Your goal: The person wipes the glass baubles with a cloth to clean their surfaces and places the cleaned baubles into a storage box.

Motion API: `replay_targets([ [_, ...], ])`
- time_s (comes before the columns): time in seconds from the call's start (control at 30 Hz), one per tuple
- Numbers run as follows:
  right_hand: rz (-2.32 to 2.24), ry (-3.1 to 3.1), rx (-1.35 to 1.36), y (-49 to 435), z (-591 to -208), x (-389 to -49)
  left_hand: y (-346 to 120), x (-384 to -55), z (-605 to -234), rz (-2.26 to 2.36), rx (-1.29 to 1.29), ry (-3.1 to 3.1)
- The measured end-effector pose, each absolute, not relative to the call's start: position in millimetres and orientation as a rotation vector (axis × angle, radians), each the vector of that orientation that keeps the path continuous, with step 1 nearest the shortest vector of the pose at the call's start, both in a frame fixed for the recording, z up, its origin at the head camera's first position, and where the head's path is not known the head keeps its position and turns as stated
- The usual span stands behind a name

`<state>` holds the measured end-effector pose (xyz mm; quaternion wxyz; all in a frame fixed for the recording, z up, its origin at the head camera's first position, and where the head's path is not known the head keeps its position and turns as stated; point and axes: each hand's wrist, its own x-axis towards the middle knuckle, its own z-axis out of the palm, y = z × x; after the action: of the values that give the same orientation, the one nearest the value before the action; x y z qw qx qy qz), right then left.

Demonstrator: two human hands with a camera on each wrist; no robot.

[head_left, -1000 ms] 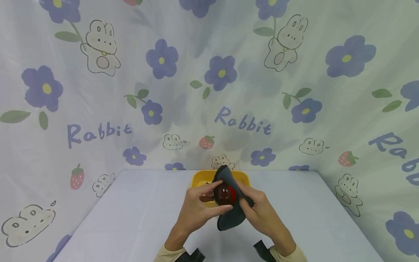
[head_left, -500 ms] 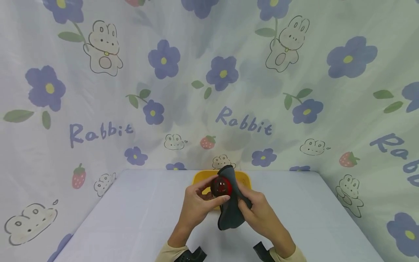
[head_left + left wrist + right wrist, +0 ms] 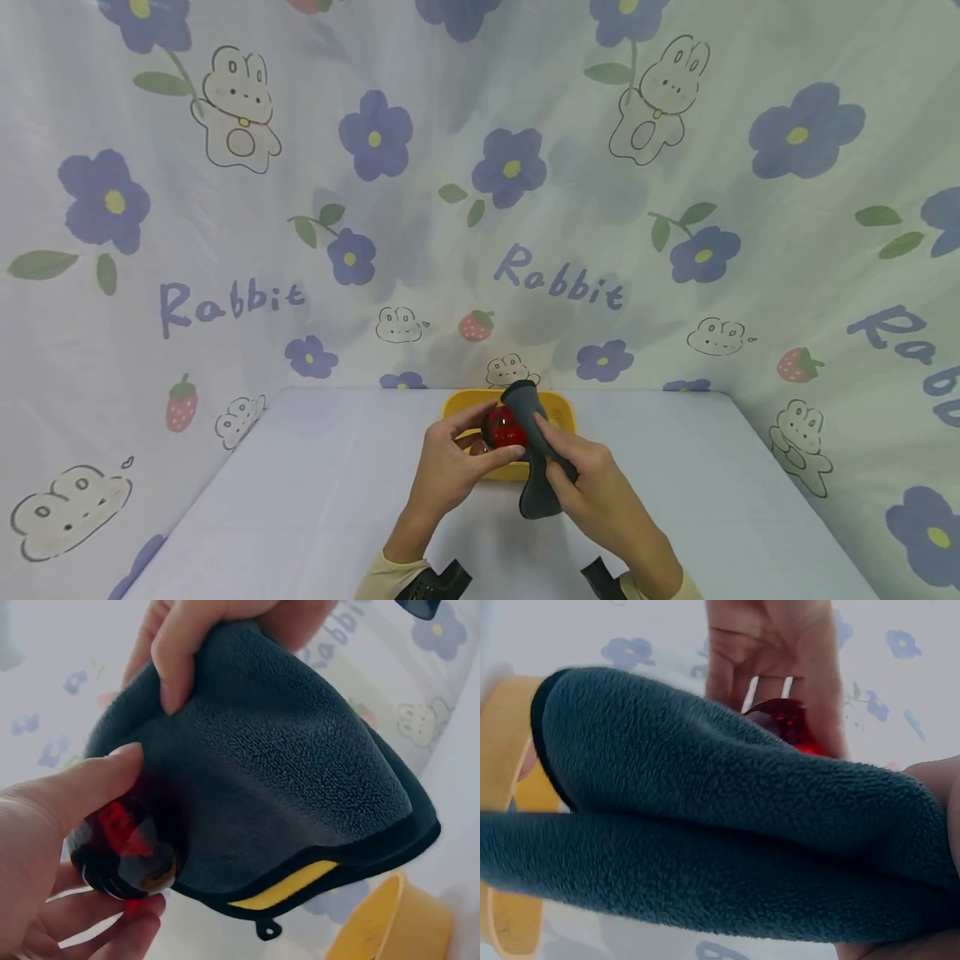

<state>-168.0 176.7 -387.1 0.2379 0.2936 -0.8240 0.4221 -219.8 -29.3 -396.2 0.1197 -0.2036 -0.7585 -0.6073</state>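
Note:
A rounded, see-through red glass piece (image 3: 506, 428) is held in my left hand (image 3: 448, 468), with thumb and fingers spread around its sides. In the left wrist view the glass piece (image 3: 129, 859) looks dark and shiny, its right side against a grey-blue plush cloth (image 3: 285, 757). My right hand (image 3: 603, 487) grips that cloth (image 3: 542, 487), bunched and folded, with its upper end lying against the glass. The cloth has black edging, a yellow tag and a small hanging loop. In the right wrist view its folds hide the lower part of the glass piece (image 3: 786, 720).
Behind the hands a yellow bin (image 3: 506, 473) stands on the white table (image 3: 337, 483), partly covered by the hands and cloth. A curtain (image 3: 420, 208) printed with rabbits and flowers hangs at the back.
The glass piece has risen slightly and turned in my left hand, now showing brighter red. The cloth has folded narrower, and its lower flap has shifted right.

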Motion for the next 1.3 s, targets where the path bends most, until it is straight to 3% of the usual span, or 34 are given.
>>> replay_targets([
  [0.67, 0.922, -2.221, 0.861, 177.1, -390.3, -167.0, -28.8, -213.7, -396.7, -1.639, -0.888, -2.232],
  [0.9, 1.071, -2.259, 0.885, 182.5, -390.4, -172.2, -33.4, -208.1, -391.4, -1.556, -0.977, -2.234],
  [1.3, 1.344, -2.240, 0.861, 186.1, -393.4, -179.2, -34.4, -205.2, -388.1, -1.664, -0.911, -2.171],
])
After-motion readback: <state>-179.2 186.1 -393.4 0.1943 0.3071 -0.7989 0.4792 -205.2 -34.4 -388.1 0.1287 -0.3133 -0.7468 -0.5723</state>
